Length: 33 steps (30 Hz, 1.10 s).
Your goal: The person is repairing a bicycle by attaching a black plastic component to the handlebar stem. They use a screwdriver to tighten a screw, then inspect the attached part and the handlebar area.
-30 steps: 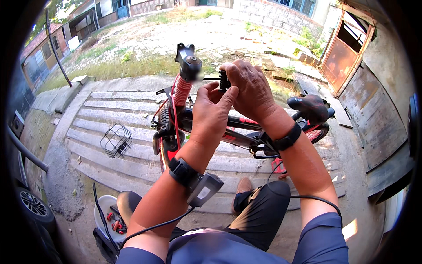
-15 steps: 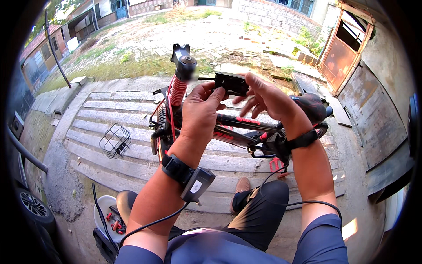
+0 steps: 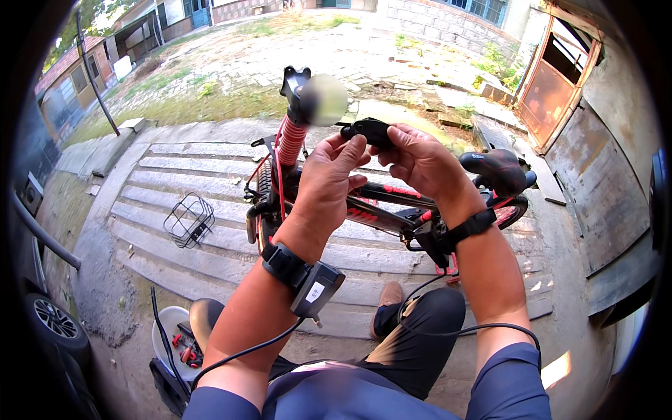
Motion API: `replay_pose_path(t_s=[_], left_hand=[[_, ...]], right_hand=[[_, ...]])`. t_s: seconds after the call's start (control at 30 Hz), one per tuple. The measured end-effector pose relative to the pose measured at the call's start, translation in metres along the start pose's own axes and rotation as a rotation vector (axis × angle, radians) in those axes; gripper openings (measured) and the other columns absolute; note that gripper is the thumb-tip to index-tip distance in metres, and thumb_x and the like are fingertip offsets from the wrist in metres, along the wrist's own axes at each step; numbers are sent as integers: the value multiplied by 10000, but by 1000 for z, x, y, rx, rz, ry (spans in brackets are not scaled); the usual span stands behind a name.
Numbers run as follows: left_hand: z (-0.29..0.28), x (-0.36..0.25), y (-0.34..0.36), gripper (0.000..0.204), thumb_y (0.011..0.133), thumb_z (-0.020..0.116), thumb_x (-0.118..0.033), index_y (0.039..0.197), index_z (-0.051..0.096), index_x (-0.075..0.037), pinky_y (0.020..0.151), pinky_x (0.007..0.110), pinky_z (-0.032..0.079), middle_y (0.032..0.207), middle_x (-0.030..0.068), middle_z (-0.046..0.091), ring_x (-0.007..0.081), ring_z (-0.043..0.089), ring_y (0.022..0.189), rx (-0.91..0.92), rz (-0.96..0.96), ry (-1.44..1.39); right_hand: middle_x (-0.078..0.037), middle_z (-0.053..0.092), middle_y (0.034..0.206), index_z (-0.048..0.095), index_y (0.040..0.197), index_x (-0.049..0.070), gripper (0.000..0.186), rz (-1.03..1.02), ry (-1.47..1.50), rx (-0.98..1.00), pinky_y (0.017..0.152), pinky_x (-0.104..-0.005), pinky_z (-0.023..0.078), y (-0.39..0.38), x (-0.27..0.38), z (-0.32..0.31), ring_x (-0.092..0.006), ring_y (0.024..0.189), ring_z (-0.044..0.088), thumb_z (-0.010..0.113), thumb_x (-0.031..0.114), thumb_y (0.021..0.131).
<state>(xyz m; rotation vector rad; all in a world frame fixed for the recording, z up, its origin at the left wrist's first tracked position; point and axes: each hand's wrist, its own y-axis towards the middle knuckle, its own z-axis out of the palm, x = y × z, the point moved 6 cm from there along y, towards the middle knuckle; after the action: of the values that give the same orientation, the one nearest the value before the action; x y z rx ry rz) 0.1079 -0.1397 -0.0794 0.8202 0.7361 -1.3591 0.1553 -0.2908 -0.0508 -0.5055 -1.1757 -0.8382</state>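
In front of my chest, both hands hold a small black part (image 3: 372,131) with a rounded body and a knob-like end; its exact kind I cannot make out. My left hand (image 3: 327,171) pinches its left end between thumb and fingers. My right hand (image 3: 425,159) grips the right end, its fingers curled beneath. Below and beyond stands a black and red bicycle (image 3: 381,222), with a black stem (image 3: 295,82) above a red ribbed sleeve (image 3: 291,145). No handlebar shows in the stem. A round blurred patch covers part of the stem's right side.
A black wire basket (image 3: 189,220) lies on the slatted paving at left. By my left knee, a white bucket (image 3: 163,336) holds red-handled tools. The black saddle (image 3: 495,170) is beyond my right wrist. A car wheel (image 3: 56,318) stands far left; a rusty door (image 3: 549,87) is at right.
The black part has been turned, showing a rounded side instead of its flat, holed face. My right hand, spread beside it before, has closed on its right end.
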Motion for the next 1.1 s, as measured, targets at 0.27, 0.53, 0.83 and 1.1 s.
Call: replay_pose_path(t_s=[0.27,0.53,0.83,1.1], left_hand=[[3,-7,1,318,942,707,-442,1083,651,-162,712,287,477,1003,-11,728,119,671,942,42,-69,-77],[2,-21,7,173,986,677,-269,1094,650,-137,685,239,464,980,-8,717,114,694,896,-21,21,52],[0,-24,14,270,993,669,-209,1240,616,-113,784,265,486,1052,5,694,131,678,964,-19,118,97],[3,-11,5,288,993,670,-291,1211,601,-116,806,270,481,1080,12,702,140,670,1018,-4,54,-40]], right_hand=[[-59,665,1120,465,1443,79,593,-90,54,108,664,-189,504,8,-6,-3,-84,856,644,731,51,914],[-58,667,1076,477,1406,84,527,-177,-49,71,648,-217,494,8,-1,1,-134,878,671,713,156,941],[-107,648,669,603,1075,90,503,115,-12,-125,441,-288,464,26,-8,-12,-180,506,609,463,570,1029],[-126,690,1090,507,1370,19,479,-193,-3,-8,689,-297,537,17,13,-9,-199,846,684,591,287,982]])
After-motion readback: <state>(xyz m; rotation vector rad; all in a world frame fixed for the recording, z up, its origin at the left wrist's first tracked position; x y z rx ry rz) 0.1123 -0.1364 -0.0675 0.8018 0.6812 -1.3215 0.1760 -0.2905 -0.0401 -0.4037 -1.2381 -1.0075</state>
